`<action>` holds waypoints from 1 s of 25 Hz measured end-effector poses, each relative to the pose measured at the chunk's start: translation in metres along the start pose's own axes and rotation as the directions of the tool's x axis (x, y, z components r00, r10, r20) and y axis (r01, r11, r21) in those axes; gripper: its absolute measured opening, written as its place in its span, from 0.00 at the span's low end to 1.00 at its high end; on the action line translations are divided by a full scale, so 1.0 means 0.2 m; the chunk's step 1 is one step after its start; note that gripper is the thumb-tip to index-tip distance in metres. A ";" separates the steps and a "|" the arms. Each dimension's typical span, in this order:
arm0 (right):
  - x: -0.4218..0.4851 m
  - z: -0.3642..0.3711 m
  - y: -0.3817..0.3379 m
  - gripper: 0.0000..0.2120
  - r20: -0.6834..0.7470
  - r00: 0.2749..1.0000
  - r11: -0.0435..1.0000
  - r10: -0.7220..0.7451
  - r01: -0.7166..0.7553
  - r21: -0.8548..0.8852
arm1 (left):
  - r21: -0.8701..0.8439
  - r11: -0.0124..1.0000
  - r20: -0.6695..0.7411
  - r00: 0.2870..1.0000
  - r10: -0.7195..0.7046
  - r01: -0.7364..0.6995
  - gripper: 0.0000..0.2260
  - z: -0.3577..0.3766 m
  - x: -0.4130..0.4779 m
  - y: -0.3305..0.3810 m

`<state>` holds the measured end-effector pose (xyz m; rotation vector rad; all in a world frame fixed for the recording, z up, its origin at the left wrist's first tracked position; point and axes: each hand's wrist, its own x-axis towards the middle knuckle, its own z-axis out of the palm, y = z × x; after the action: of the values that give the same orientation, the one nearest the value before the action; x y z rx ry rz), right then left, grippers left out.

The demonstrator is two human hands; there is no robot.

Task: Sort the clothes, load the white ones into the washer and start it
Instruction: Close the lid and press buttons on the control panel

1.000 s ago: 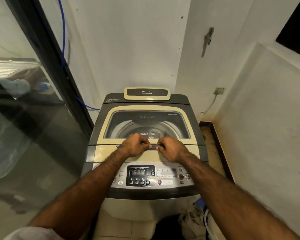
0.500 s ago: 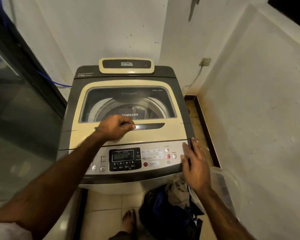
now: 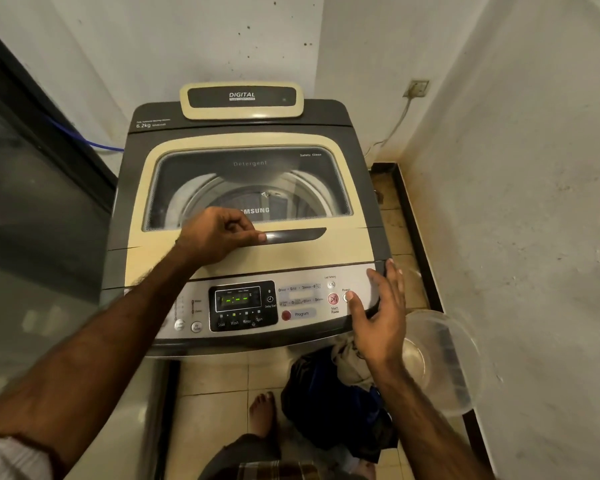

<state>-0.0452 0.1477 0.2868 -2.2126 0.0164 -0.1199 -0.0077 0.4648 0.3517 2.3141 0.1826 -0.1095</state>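
- Our left hand point(image 3: 219, 233) rests on the cream lid point(image 3: 257, 251) of the washer point(image 3: 246, 188), fingers curled loosely at the left end of the dark handle recess point(image 3: 293, 234); the thumb tip touches the recess. Whether anything is truly gripped we cannot tell. The recess runs left to right across the lid, away from that hand toward the right.
- Lid is down. Through its glass we see the drum; no clothes can be made out inside.
- Writing on the machine, left to right: "6.2kg" at the back left corner, "DIGITAL" on the rear panel, "Detergent", "SAMSUNG" (partly covered by our left hand), "Safety Glass".
- Control panel point(image 3: 271, 303): display point(image 3: 238, 299) lit green with dashes; below it "Soak", "Wash", "Rinse", "Spin"; then "Delay Start", "Program", "Start/Pause", "Power".
- Our right hand point(image 3: 378, 317) is spread wide, holding nothing, its thumb tip on or just at the Power button point(image 3: 345, 297). The Start/Pause button point(image 3: 333, 299) lies just left of that thumb; this is clearly the nearer hand for it.
- On the floor below the right hand: a heap of dark and beige clothes point(image 3: 329, 389), beside a clear plastic basin point(image 3: 440, 362).
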 end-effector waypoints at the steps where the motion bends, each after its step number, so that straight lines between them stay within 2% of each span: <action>1: 0.00 0.00 0.00 0.26 0.004 1.000 1.000 0.000 0.000 0.006 | -0.008 1.000 0.002 1.000 -0.001 0.001 0.14 0.00 0.00 0.00; 5: 0.02 -0.02 -0.01 0.27 0.038 0.999 1.000 0.019 -0.018 -0.014 | -0.051 0.999 -0.009 1.000 -0.019 0.018 0.15 0.00 0.00 0.00; 10: 0.02 0.00 -0.03 0.38 0.103 0.994 0.985 0.019 0.000 -0.173 | -0.015 1.000 -0.030 0.999 -0.020 0.020 0.14 0.00 0.01 -0.01; 17: 0.06 0.00 -0.09 0.39 0.144 0.983 0.963 0.116 -0.076 -0.259 | 0.048 0.999 -0.041 0.999 -0.005 0.007 0.13 0.01 0.01 -0.03; 20: 0.06 -0.02 -0.13 0.42 0.179 0.975 0.941 0.131 -0.066 -0.332 | 0.066 0.998 -0.040 0.999 0.005 -0.003 0.14 0.01 0.01 -0.03; 22: 0.02 -0.01 -0.17 0.48 0.221 0.963 0.916 0.157 -0.058 -0.396 | 0.059 0.998 -0.050 0.999 -0.001 0.003 0.15 0.01 0.00 -0.03; 25: -0.08 0.03 -0.24 0.66 0.305 0.921 0.879 0.241 -0.074 -0.471 | 0.063 0.998 -0.057 0.998 -0.010 0.014 0.17 0.01 0.01 -0.03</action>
<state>-0.0611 0.1833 0.3205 -2.6572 0.0307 0.4237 -0.0076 0.4685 0.3456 2.3812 0.2245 -0.0566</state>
